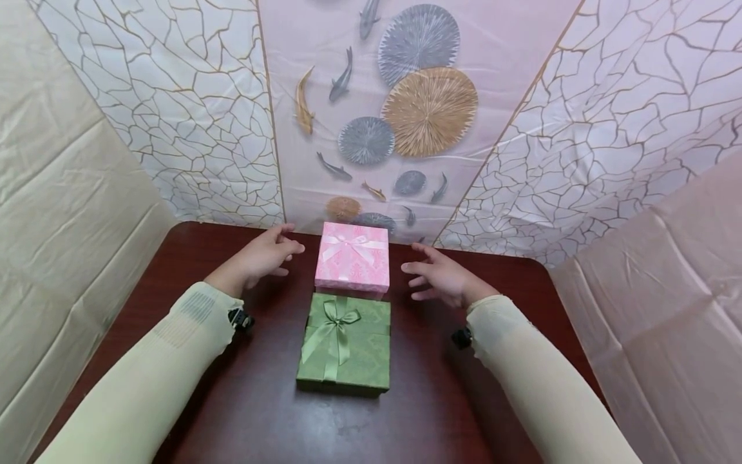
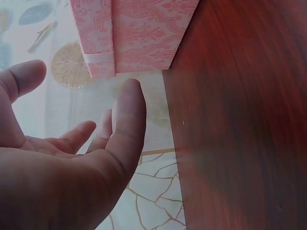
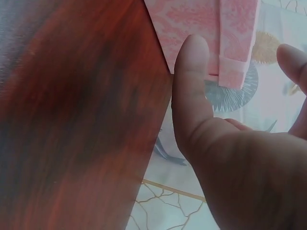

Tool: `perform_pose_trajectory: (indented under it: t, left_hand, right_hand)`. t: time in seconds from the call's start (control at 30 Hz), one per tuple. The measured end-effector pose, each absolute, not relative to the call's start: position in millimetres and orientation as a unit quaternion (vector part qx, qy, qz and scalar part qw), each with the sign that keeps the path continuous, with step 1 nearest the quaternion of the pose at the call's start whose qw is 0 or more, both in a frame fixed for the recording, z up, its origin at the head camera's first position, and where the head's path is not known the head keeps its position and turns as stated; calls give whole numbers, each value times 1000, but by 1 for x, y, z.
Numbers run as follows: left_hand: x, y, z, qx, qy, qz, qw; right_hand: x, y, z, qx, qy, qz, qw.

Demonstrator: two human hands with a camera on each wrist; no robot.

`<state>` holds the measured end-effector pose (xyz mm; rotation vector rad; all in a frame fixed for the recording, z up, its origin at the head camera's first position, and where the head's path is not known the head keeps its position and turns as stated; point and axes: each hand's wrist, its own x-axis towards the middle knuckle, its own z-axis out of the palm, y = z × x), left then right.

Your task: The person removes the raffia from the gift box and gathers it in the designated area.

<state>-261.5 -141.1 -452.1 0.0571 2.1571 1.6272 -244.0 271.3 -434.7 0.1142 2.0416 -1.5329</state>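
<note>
A pink patterned gift box point(image 1: 355, 265) with a pale ribbon bow stands at the back of the table. Just in front of it sits a green gift box point(image 1: 365, 348) tied with a green satin bow. My left hand point(image 1: 261, 258) is apart from the pink box on its left side, fingers spread loosely. On the other side my right hand point(image 1: 442, 276) hovers with its fingers pointing at the box. Both wrist views show the pink box's side point(image 2: 148, 38) beyond the thumb, and neither hand holds anything.
The dark red wooden table point(image 1: 255, 399) ends at a patterned backdrop point(image 1: 220, 116) right behind the pink box. Beige cloth walls point(image 1: 58, 193) enclose the left and right sides. Small black devices point(image 1: 240, 319) are worn at both wrists.
</note>
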Motion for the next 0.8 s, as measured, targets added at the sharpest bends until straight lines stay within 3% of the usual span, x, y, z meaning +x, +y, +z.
perform_pose_trajectory:
  t: [0.8]
  left_hand:
    - [-291, -111, -440, 6, 760, 582, 289]
  right_hand:
    - [-274, 229, -410, 59, 778, -531, 331]
